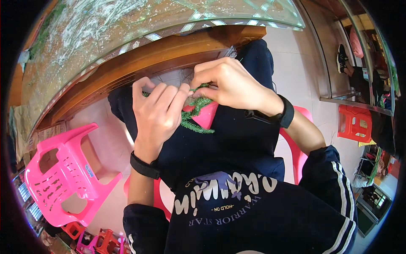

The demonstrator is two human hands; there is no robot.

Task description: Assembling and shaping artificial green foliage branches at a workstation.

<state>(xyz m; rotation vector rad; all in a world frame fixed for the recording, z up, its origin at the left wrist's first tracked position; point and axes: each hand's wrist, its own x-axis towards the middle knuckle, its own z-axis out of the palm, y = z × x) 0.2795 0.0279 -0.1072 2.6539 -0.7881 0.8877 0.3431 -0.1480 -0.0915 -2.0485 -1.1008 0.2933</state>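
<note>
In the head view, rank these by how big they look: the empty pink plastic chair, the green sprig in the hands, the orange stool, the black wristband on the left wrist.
1. Pink plastic chair, clearly largest.
2. Orange stool and green sprig look about alike; the stool stands farther off, so no ranking.
3. Black wristband on the left wrist, smallest.

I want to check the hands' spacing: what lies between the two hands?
In the head view, only the green sprig lies between the left hand and right hand; both pinch it.
</note>
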